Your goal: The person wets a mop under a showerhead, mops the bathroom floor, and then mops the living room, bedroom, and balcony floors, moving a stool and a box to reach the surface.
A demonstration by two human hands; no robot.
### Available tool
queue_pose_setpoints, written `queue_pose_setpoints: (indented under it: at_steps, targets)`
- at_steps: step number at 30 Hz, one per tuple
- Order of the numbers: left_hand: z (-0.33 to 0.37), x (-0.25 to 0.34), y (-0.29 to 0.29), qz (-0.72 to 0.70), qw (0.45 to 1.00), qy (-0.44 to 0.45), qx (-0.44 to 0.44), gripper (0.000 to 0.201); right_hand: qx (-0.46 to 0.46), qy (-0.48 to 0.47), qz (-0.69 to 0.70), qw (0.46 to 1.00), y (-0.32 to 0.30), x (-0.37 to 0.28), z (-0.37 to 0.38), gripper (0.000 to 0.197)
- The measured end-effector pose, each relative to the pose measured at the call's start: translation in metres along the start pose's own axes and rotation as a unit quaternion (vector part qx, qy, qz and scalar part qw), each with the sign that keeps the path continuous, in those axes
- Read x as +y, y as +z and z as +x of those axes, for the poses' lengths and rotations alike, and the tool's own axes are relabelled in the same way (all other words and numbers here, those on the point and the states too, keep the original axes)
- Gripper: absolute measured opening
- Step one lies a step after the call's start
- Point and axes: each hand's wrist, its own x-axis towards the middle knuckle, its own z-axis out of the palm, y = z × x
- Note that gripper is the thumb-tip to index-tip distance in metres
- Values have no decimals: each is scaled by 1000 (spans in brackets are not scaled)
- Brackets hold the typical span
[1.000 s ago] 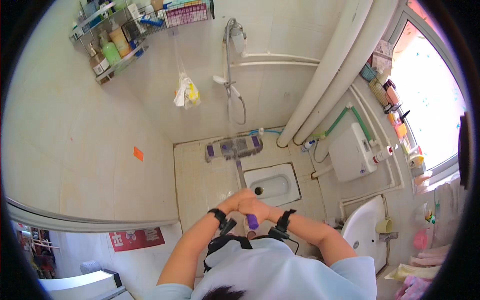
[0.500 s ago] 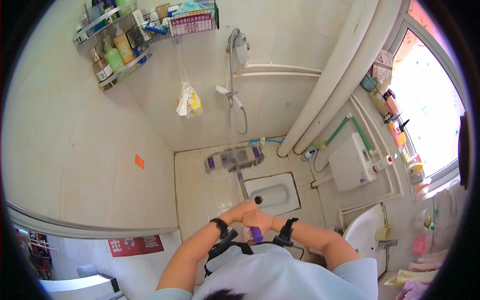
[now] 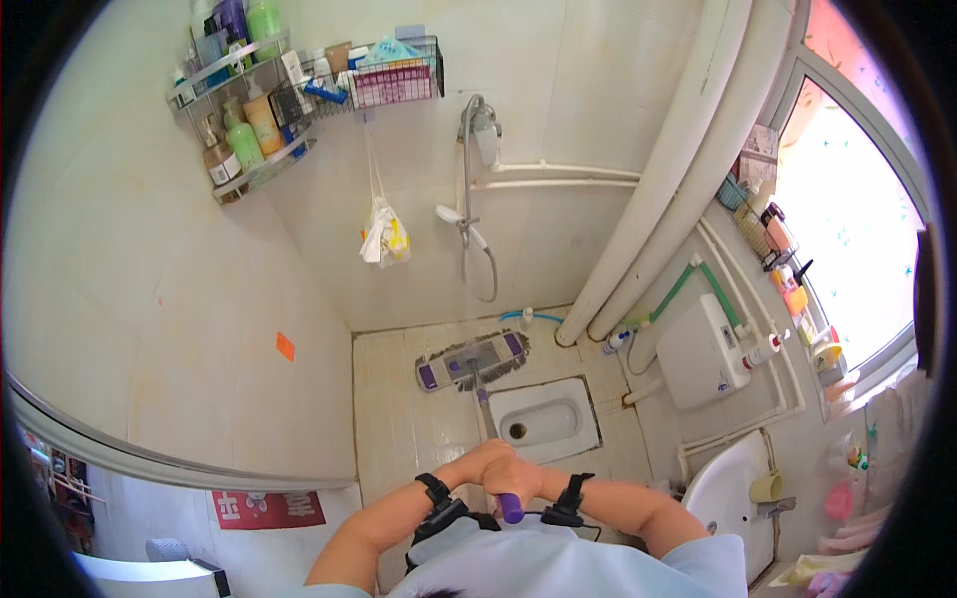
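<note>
A flat mop (image 3: 474, 361) with a grey fringed pad and purple end clips lies on the tiled floor, just beyond the squat toilet. Its grey pole runs back toward me and ends in a purple grip (image 3: 511, 508). Both hands are wrapped round the pole near that grip, pressed close together. My left hand (image 3: 480, 460) is closed slightly farther along the pole, and my right hand (image 3: 515, 476) is closed beside it, nearer the purple end. A black strap circles each wrist. The squat toilet (image 3: 543, 419) is set in the floor right of the pole.
Wall pipes (image 3: 638, 199), a white cistern (image 3: 702, 351) and a washbasin (image 3: 726, 476) line the right side. A shower hose (image 3: 488, 274) and a hanging plastic bag (image 3: 385, 235) are on the far wall. Bottles fill the corner shelf (image 3: 261, 174). A red mat (image 3: 267, 509) lies at lower left.
The mop head's blurred motion has stopped, and it now sits tilted, right end farther away. My hands stay closed on the pole. The whole view has shifted, so the room appears lower.
</note>
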Motion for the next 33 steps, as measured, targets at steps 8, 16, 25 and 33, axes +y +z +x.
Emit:
queue_pose_setpoints:
  at_steps: [8,16,25,33]
  targets:
    - [11,-26,-43,82,985,-130,-73,27,91,47,-59,993,16,31,6,19]
    - [-13,16,-35,-37,999,19,12,30,70,22,-39,997,18,-4,24,25]
    - [-23,-28,7,18,998,-24,48,22,43,55,-30,997,52,25,-12,30]
    - [-6,-9,-29,31,995,-6,-95,28,52,53,2,997,20,10,12,33]
